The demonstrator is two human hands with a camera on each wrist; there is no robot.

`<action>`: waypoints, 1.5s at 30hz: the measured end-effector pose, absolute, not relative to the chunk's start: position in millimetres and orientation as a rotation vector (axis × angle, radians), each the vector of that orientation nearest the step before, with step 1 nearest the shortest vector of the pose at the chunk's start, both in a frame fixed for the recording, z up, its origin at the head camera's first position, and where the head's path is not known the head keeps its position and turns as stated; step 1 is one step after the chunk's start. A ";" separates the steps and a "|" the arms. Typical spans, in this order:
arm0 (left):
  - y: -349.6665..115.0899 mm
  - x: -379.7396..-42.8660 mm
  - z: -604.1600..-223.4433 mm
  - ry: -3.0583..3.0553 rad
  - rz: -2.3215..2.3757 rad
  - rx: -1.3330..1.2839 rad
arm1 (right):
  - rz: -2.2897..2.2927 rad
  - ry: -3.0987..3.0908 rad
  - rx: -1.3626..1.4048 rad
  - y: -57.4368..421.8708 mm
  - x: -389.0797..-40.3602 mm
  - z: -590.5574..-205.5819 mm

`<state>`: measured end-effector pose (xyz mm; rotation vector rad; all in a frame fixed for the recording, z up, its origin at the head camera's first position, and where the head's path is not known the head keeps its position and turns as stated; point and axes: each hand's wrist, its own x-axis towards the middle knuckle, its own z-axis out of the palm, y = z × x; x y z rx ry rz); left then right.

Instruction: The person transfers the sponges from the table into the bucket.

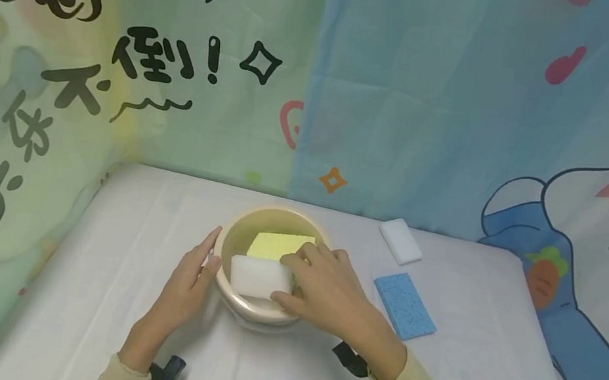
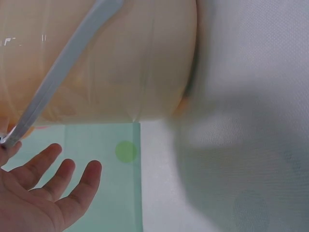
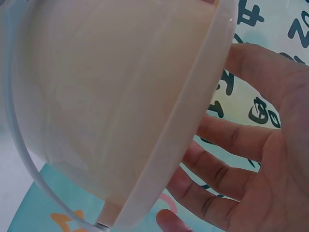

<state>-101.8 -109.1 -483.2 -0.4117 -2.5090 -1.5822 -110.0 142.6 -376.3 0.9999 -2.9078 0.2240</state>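
A cream plastic bucket [image 1: 255, 310] stands on the white-covered table. Inside it are a yellow sponge [image 1: 279, 245] and, nearer me, a white sponge block [image 1: 257, 277]. My right hand [image 1: 325, 286] reaches over the right rim and pinches the white block's right end between thumb and fingers. Relaxed fingers of my left hand [image 1: 188, 281] touch the bucket's outer left side, near the rim. In the left wrist view, several of those fingers [image 2: 82, 191] are spread, apart from the wall. The right wrist view shows the right hand's fingers beyond the rim [image 3: 169, 130]; the block is hidden there.
Right of the bucket lie a blue sponge [image 1: 404, 305] and, farther back, another white block [image 1: 400, 241]. A pale handle [image 2: 63, 67] hangs along the bucket's outside. Printed cloth [image 1: 414, 101] walls off the table's back and sides.
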 end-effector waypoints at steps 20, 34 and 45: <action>-110.8 -102.1 -485.3 -2.503 -1.573 -0.415 | 0.420 -2.909 0.753 199.2 -136.8 -372.5; -110.7 -101.2 -485.5 -2.512 -1.571 -0.394 | 0.522 -3.026 0.379 273.6 -184.8 -417.7; -110.8 -101.9 -484.4 -2.515 -1.588 -0.408 | 0.549 -3.086 0.113 323.7 -212.3 -460.3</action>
